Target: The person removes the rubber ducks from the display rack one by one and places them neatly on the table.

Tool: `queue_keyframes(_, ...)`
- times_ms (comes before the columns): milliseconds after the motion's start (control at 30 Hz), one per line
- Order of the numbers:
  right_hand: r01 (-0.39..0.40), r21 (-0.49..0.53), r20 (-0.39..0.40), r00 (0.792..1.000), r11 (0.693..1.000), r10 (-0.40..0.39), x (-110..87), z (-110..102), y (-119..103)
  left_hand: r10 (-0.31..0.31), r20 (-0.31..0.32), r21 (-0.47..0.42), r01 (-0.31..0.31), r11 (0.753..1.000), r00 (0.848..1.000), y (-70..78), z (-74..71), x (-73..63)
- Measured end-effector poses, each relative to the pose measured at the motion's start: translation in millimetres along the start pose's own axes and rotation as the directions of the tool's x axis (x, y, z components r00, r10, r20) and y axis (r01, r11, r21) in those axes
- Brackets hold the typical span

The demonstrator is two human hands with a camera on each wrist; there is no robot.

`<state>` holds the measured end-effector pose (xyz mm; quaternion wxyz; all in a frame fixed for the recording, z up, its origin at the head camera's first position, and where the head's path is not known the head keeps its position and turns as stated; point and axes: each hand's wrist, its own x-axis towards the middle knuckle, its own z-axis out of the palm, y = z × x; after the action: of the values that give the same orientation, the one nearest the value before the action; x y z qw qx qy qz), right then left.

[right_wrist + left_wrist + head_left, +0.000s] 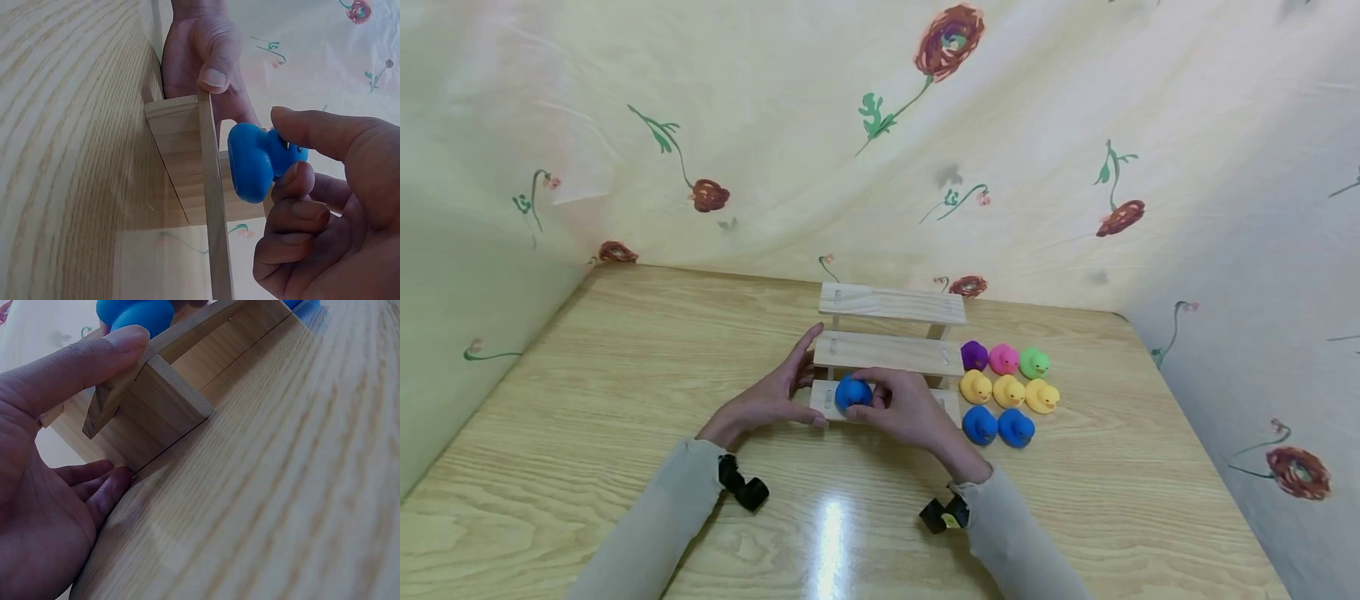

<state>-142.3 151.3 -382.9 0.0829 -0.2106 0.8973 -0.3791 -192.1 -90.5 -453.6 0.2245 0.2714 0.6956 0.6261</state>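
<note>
A three-tier wooden display stand (887, 353) is on the table. My right hand (904, 407) pinches a blue rubber duck (852, 392) by its head, between thumb and index finger. The duck is at the left part of the lowest tier; in the right wrist view the blue duck (253, 164) is close to the board (212, 187), and I cannot tell whether it touches. My left hand (772, 396) holds the left end of the stand. Its thumb (81, 372) rests on the lowest board's edge, and other fingers lie against the side.
Right of the stand sit rubber ducks in rows: purple (974, 356), pink (1003, 359) and green (1034, 362) at the back, three yellow ones (1009, 391) in the middle, two blue ones (980, 426) in front. A flowered cloth (760, 125) hangs behind the wooden table (625, 375).
</note>
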Motion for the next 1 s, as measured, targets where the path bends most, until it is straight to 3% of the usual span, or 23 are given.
queue_keyframes(300,0.062,-0.017,-0.022,0.998,0.998,-0.062,-13.9,-11.1,2.9,-0.01,0.005,-0.009,0.01,1.0,1.0,0.8,0.3,0.6)
queue_keyframes(600,0.0,-0.004,-0.03,1.0,1.0,-0.001,-29.7,-25.8,9.9,0.011,0.0,0.005,-0.011,1.0,1.0,0.4,0.6,0.9)
queue_keyframes(1000,-0.03,-0.043,-0.099,0.995,0.999,0.025,-52.0,-50.3,21.0,0.011,-0.001,0.012,-0.011,1.0,1.0,0.0,1.3,-0.1)
